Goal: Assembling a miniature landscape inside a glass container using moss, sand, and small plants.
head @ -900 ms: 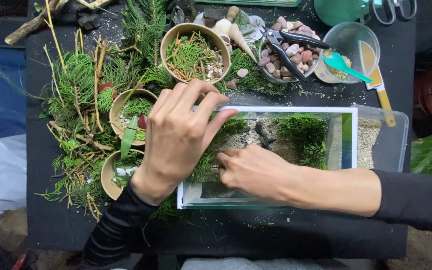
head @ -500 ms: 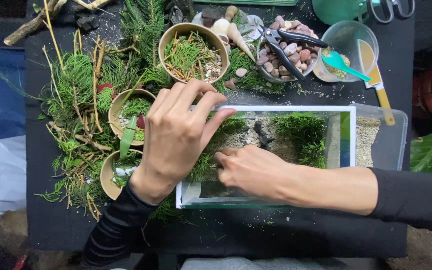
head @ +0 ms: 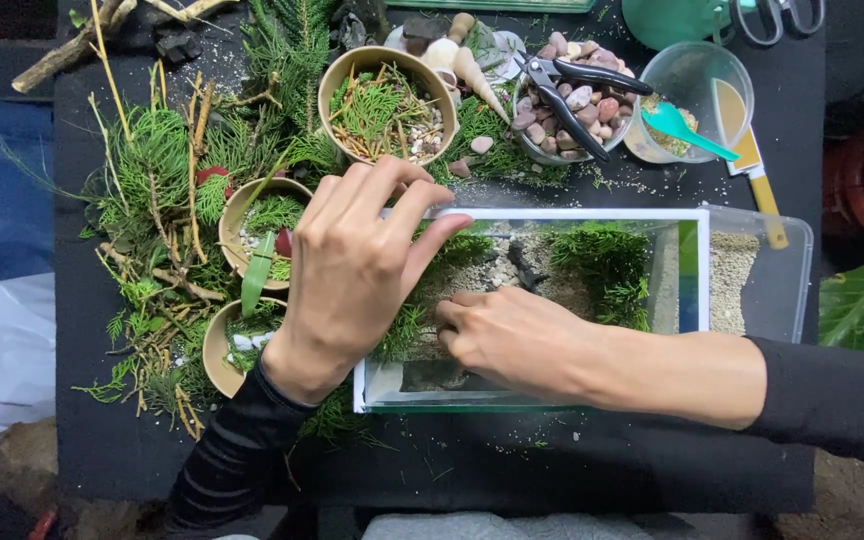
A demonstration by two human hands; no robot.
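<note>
A glass tank [head: 687, 265] with a white rim lies across the middle of the frame, holding sand and green moss [head: 607, 265]. The left hand [head: 352, 270] arches over the tank's left end, palm down, fingers spread and bent, fingertips resting on the rim and greenery; it grips nothing visible. The right hand [head: 512, 335] reaches in from the right, forearm level, fingers curled down into the sand; whether they pinch anything cannot be told.
</note>
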